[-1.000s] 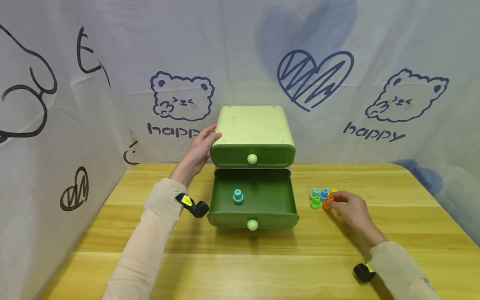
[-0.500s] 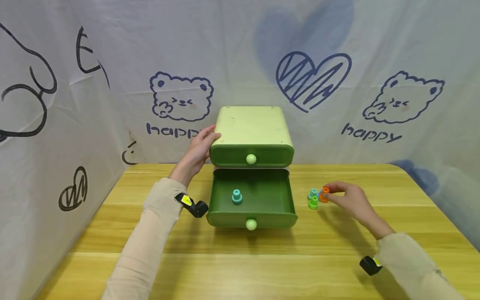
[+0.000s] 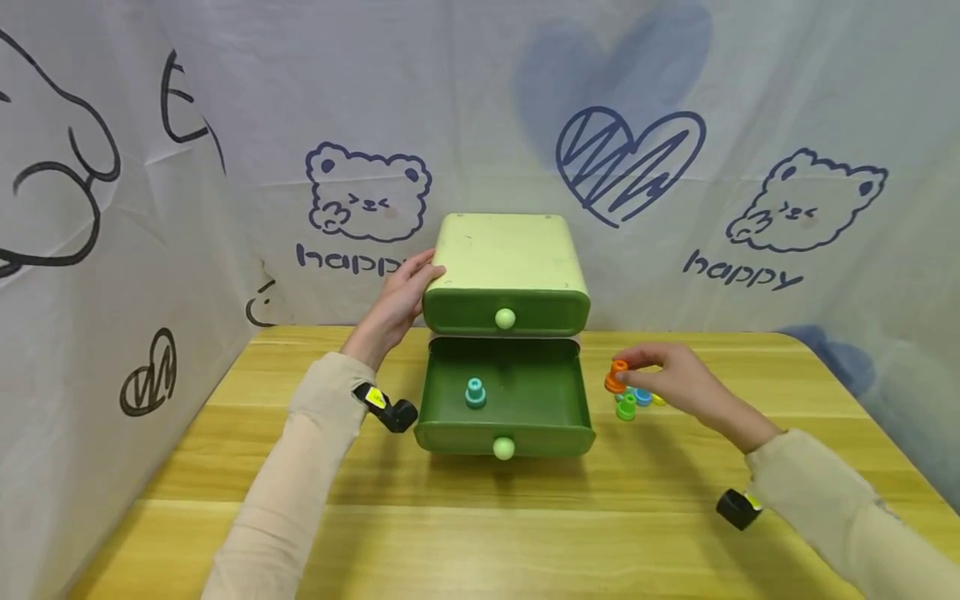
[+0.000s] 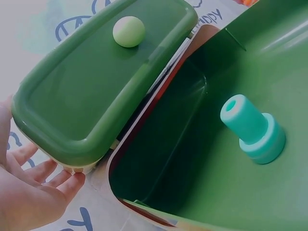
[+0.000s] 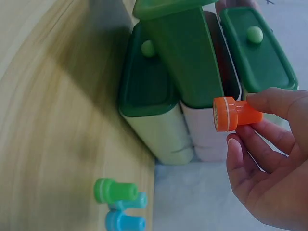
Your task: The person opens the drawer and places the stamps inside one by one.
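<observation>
A green two-drawer cabinet (image 3: pixel 506 250) stands at the back of the wooden table (image 3: pixel 480 517). Its top drawer (image 3: pixel 506 311) is closed and its bottom drawer (image 3: pixel 502 404) is pulled out, with a teal peg (image 3: pixel 475 392) (image 4: pixel 252 129) standing inside. My left hand (image 3: pixel 397 304) (image 4: pixel 29 192) rests flat against the cabinet's left side. My right hand (image 3: pixel 671 379) (image 5: pixel 269 168) pinches an orange peg (image 3: pixel 617 376) (image 5: pixel 234 113), lifted just right of the open drawer. Below it lie a green peg (image 3: pixel 626 407) (image 5: pixel 114 190), a blue peg (image 3: pixel 642 396) (image 5: pixel 124 222) and a yellow one (image 3: pixel 658 400).
White printed cloth (image 3: pixel 750 167) closes off the back and the left side. The table's front half is bare wood. Small black wrist cameras (image 3: pixel 390 408) hang under both sleeves.
My right hand has picked the orange peg out of the group and carried it up and left, toward the open drawer. The left hand and the cabinet have stayed put.
</observation>
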The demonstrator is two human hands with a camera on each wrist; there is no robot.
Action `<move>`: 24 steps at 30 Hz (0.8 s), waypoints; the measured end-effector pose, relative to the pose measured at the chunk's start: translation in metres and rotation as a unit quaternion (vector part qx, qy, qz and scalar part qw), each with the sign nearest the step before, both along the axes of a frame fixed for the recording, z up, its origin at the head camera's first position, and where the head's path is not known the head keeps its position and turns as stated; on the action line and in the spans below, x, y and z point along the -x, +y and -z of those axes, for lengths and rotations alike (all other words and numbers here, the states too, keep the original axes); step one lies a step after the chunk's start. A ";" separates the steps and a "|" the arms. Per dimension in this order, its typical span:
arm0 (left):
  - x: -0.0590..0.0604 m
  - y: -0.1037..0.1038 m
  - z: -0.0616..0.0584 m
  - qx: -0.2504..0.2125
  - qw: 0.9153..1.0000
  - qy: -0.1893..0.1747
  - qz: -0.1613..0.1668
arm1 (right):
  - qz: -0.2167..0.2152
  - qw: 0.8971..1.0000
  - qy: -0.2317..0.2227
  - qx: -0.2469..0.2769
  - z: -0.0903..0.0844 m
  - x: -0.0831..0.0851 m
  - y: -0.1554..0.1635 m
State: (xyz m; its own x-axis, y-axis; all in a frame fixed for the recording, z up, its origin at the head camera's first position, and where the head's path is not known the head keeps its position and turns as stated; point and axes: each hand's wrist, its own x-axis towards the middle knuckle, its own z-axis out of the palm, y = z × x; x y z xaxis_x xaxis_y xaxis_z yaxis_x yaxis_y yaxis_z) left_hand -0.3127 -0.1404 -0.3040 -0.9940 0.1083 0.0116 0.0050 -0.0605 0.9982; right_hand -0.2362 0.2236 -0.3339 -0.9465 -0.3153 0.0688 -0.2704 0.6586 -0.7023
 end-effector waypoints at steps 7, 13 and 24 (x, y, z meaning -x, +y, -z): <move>0.001 0.001 -0.001 0.000 1.000 0.000 -0.001 | -0.024 0.999 -0.033 -0.002 -0.014 0.007 -0.012; 0.001 0.000 0.001 0.002 1.000 0.000 0.000 | -0.042 0.998 -0.045 -0.019 -0.022 0.012 -0.028; 0.001 -0.001 0.001 0.004 1.000 0.000 0.005 | -0.083 0.993 -0.083 -0.009 -0.027 0.021 -0.051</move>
